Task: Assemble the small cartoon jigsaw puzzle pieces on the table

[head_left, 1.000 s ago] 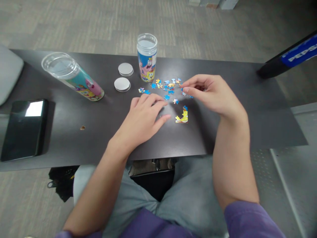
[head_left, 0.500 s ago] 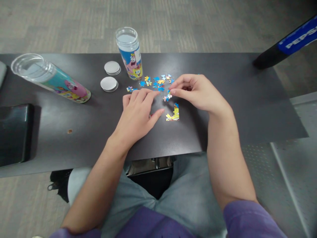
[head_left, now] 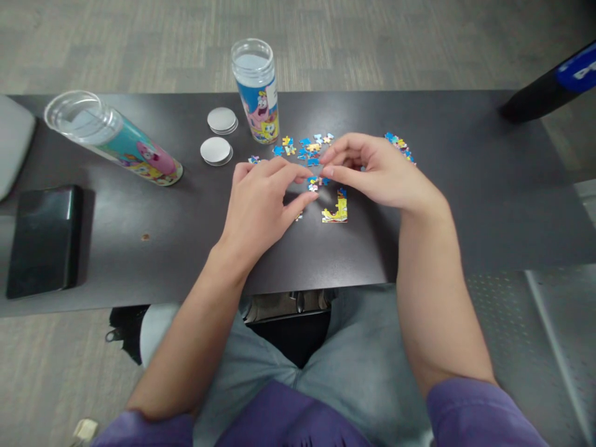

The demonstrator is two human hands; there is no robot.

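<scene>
On the dark table (head_left: 447, 205) lie several small loose puzzle pieces (head_left: 305, 146) and a joined L-shaped yellow section (head_left: 337, 210). My left hand (head_left: 263, 205) and my right hand (head_left: 377, 171) meet over a small cluster of blue pieces (head_left: 315, 182). The thumb and forefinger of each hand pinch at that cluster. More loose pieces (head_left: 399, 144) lie just beyond my right hand.
An upright cartoon-printed tube (head_left: 258, 93) stands behind the pieces. A second tube (head_left: 116, 141) lies tilted at the left, with two round lids (head_left: 218, 136) between them. A black flat case (head_left: 41, 239) rests at the left edge. A dark bar (head_left: 544, 87) crosses the far right.
My left hand has lifted from lying flat and closed in on the small cluster. My right hand has drawn leftward with its piece to meet it.
</scene>
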